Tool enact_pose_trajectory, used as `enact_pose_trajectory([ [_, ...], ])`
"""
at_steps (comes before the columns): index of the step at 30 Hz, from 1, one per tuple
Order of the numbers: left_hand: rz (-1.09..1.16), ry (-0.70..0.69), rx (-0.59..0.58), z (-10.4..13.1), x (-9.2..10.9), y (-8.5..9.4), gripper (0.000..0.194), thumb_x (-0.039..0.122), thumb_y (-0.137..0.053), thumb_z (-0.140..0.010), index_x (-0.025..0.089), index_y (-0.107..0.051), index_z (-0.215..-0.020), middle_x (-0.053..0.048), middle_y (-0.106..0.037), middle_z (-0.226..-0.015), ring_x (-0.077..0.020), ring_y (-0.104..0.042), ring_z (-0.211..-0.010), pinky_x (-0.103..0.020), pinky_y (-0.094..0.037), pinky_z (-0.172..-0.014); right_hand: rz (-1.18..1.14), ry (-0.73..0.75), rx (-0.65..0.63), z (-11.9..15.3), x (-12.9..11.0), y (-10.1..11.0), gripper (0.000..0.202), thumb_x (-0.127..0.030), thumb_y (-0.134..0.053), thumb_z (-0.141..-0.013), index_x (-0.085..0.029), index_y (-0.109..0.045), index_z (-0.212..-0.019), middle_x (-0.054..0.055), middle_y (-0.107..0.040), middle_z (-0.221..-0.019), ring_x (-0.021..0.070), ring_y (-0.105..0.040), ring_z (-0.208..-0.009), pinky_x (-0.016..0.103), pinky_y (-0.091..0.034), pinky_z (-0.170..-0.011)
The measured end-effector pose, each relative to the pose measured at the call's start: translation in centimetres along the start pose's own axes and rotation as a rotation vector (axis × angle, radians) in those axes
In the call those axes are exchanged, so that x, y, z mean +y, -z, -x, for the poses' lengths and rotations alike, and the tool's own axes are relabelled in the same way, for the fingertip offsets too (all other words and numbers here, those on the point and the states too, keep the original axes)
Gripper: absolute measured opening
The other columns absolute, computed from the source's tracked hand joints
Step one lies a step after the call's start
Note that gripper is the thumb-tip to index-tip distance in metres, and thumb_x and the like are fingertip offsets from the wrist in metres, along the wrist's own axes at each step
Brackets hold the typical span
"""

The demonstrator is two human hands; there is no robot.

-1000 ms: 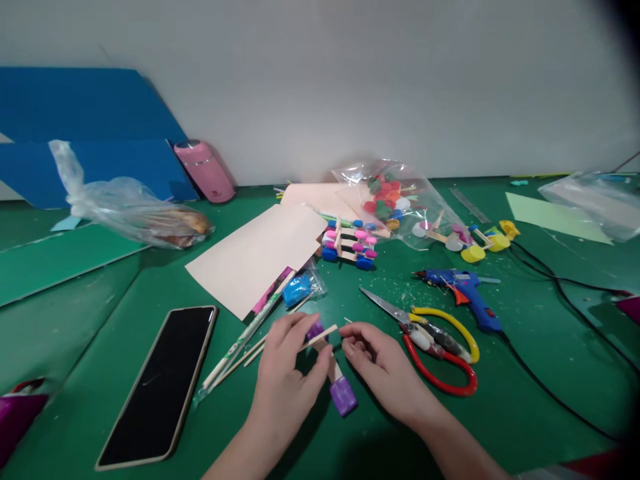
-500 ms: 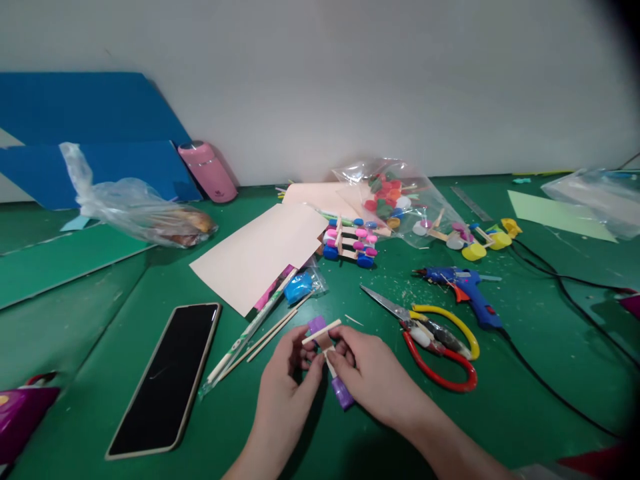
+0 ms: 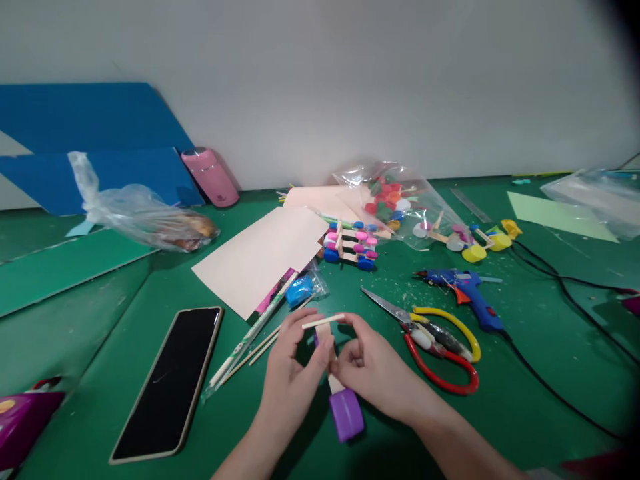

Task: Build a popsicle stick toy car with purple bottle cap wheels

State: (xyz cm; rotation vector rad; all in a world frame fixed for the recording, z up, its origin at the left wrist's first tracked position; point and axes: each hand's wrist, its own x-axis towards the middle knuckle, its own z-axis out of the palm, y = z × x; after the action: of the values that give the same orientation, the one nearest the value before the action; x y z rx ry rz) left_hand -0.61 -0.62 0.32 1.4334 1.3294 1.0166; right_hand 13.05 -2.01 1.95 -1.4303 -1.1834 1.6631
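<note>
Between my hands is a small craft-stick model (image 3: 336,382), a flat pale wooden strip with a large purple piece (image 3: 347,415) at its near end and a bit of purple at its far end. A short pale round stick (image 3: 323,321) lies crosswise at the far end. My left hand (image 3: 293,367) is closed on the strip, thumb on top, with its fingertips at the stick's left end. My right hand (image 3: 377,363) pinches the strip from the other side, index finger at the stick's right end. Fingers partly hide the strip's middle.
A phone (image 3: 167,387) lies at left, with wooden skewers (image 3: 257,350) beside it. Scissors (image 3: 435,340) and a blue glue gun (image 3: 467,293) with its cord are at right. Behind are small wheeled models (image 3: 350,245), pale card (image 3: 263,257) and a bag of coloured caps (image 3: 393,200).
The model has turned and tilted, so the near purple piece shows larger and the far one is mostly hidden. The crosswise stick is now closer to level. Both hands still hold on.
</note>
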Motion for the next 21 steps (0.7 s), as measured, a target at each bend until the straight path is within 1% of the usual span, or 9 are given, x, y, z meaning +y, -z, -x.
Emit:
enact_pose_trajectory([
  [3, 0.2, 0.15, -0.097, -0.1, 0.2, -0.3, 0.022, 0.032, -0.057, -0.078, 0.017, -0.064, -0.092, -0.007, -0.06, -0.098, -0.0212, -0.055, -0.094, -0.03, -0.043, -0.08, 0.008, -0.036, 0.002, 0.2, -0.8, 0.0, 0.061, -0.028, -0.058, -0.076, -0.013, -0.028, -0.128, -0.01, -0.043, -0.052, 0.0081, -0.041, -0.048, 0.02, -0.032, -0.047],
  [5, 0.346, 0.273, -0.108, -0.2, 0.3, -0.6, 0.021, 0.033, -0.059, -0.076, 0.016, -0.066, -0.088, -0.005, -0.062, -0.086, -0.0186, -0.057, -0.085, -0.028, -0.044, -0.076, -0.02, -0.056, -0.013, 0.3, -1.0, 0.0, 0.065, -0.025, -0.058, -0.076, -0.014, -0.025, -0.131, -0.01, -0.042, -0.052, 0.0073, -0.04, -0.047, 0.019, -0.03, -0.046],
  [7, 0.497, 0.4, -0.1, -0.2, 0.5, -0.8, 0.02, 0.033, -0.063, -0.073, 0.015, -0.067, -0.082, -0.004, -0.063, -0.078, -0.0154, -0.058, -0.073, -0.025, -0.047, -0.067, -0.095, -0.042, -0.047, 0.5, -1.1, 0.1, 0.065, -0.022, -0.056, -0.078, -0.016, -0.022, -0.133, -0.009, -0.044, -0.054, 0.0068, -0.041, -0.048, 0.018, -0.031, -0.046],
  [9, 0.624, 0.511, -0.097, -0.3, 0.8, -0.9, 0.019, 0.033, -0.066, -0.07, 0.014, -0.067, -0.077, -0.003, -0.063, -0.072, -0.0119, -0.056, -0.061, -0.022, -0.047, -0.057, -0.132, -0.012, -0.083, 0.9, -1.0, 0.3, 0.062, -0.023, -0.054, -0.08, -0.018, -0.022, -0.133, -0.007, -0.05, -0.058, 0.0072, -0.045, -0.051, 0.018, -0.033, -0.048],
  [10, 0.676, 0.547, -0.096, -0.4, 1.0, -0.9, 0.018, 0.032, -0.067, -0.069, 0.014, -0.067, -0.076, -0.002, -0.064, -0.07, -0.0108, -0.056, -0.058, -0.021, -0.046, -0.055, -0.122, 0.007, -0.082, 1.1, -1.0, 0.5, 0.058, -0.025, -0.053, -0.081, -0.019, -0.024, -0.132, -0.006, -0.053, -0.059, 0.0077, -0.047, -0.053, 0.019, -0.034, -0.049],
  [12, 0.762, 0.577, -0.097, -0.4, 1.3, -0.8, 0.016, 0.029, -0.068, -0.07, 0.014, -0.067, -0.074, -0.002, -0.064, -0.067, -0.01, -0.057, -0.058, -0.018, -0.047, -0.055, -0.048, 0.055, -0.029, 1.4, -1.0, 0.8, 0.046, -0.029, -0.051, -0.083, -0.02, -0.036, -0.125, -0.005, -0.053, -0.059, 0.0084, -0.047, -0.054, 0.019, -0.035, -0.049],
  [15, 0.843, 0.598, -0.099, -0.1, 2.0, -0.6, 0.016, 0.028, -0.066, -0.072, 0.012, -0.067, -0.073, -0.003, -0.065, -0.065, -0.0101, -0.06, -0.061, -0.018, -0.049, -0.061, 0.069, 0.17, 0.116, 1.6, -0.9, 1.4, 0.027, -0.032, -0.049, -0.084, -0.021, -0.05, -0.108, -0.006, -0.045, -0.059, 0.0086, -0.043, -0.052, 0.019, -0.034, -0.046],
  [18, 0.89, 0.643, -0.099, 0.3, 2.8, -0.5, 0.017, 0.029, -0.066, -0.071, 0.012, -0.067, -0.07, -0.005, -0.067, -0.068, -0.0132, -0.062, -0.064, -0.024, -0.052, -0.066, 0.148, 0.272, 0.224, 1.3, -0.7, 1.7, 0.022, -0.03, -0.049, -0.083, -0.021, -0.054, -0.103, -0.003, -0.049, -0.07, 0.0098, -0.046, -0.057, 0.02, -0.038, -0.049],
  [21, 0.919, 0.702, -0.086, 0.7, 3.8, -0.6, 0.017, 0.028, -0.064, -0.072, 0.012, -0.067, -0.069, -0.005, -0.067, -0.067, -0.0154, -0.063, -0.065, -0.028, -0.053, -0.066, 0.232, 0.345, 0.288, 1.0, -0.7, 1.6, 0.019, -0.028, -0.051, -0.082, -0.022, -0.057, -0.098, 0.0, -0.054, -0.076, 0.0106, -0.049, -0.059, 0.021, -0.042, -0.052],
])
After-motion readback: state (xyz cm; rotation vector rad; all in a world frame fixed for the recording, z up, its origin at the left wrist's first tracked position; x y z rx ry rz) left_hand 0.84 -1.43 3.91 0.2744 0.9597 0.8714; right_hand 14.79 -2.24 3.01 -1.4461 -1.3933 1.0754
